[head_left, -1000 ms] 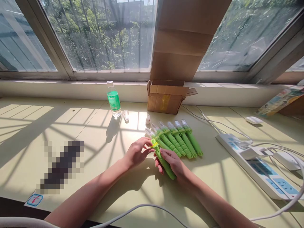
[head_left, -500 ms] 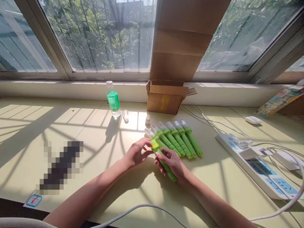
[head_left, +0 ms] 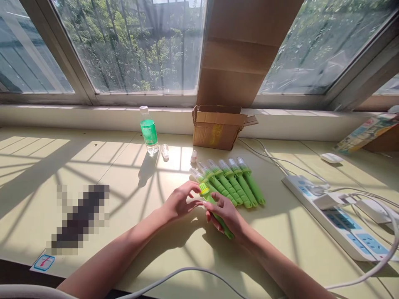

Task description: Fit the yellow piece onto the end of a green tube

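Note:
My right hand (head_left: 227, 214) grips the handle of a green brush-like tool (head_left: 209, 200) just above the pale yellow table (head_left: 93, 166). At the tool's yellow collar sits my left hand (head_left: 180, 202), with its fingertips pinched on the tip. Just behind, several identical green tools with clear caps (head_left: 232, 182) lie side by side in a row. Two small loose clear caps (head_left: 165, 151) rest farther back.
A green-labelled water bottle (head_left: 149, 132) and an open cardboard box (head_left: 218, 128) stand near the window sill. A white power strip (head_left: 336, 216) with cables lies at the right, a white mouse (head_left: 331, 158) beyond it. A white cable (head_left: 187, 272) crosses the near edge.
The held tool has shifted slightly toward me and my right hand has slid a little along its handle. My left fingers stay at the tip.

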Motion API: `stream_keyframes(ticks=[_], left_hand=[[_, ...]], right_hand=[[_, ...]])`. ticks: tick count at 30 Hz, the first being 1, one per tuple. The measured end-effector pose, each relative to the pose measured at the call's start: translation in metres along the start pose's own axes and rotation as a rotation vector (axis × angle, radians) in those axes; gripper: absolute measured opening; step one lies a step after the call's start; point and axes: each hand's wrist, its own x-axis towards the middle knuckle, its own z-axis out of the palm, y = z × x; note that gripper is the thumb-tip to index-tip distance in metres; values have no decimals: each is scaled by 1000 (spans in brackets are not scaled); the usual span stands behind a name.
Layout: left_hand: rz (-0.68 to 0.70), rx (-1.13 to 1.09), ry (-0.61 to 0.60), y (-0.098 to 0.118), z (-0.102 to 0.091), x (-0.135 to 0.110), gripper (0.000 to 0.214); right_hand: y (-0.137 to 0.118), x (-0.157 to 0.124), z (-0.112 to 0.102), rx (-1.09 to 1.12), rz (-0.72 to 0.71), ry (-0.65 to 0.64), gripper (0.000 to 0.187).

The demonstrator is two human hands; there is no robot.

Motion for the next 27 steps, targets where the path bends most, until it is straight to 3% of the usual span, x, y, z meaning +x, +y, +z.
stream_keyframes(ticks=[7, 13, 19, 27], left_hand=[[27, 11, 67, 1, 2, -2, 8], [36, 45, 66, 5, -1, 0, 4], [-52, 53, 55, 0, 1, -3, 11], [-80, 28, -10, 5, -2, -1, 3]], right_hand=[[4, 5, -2, 82, -49, 23, 54], [-5, 1, 0, 40, -32, -100, 58], [-2, 1, 0, -13, 13, -55, 59], [8, 6, -2, 46, -51, -12, 55]])
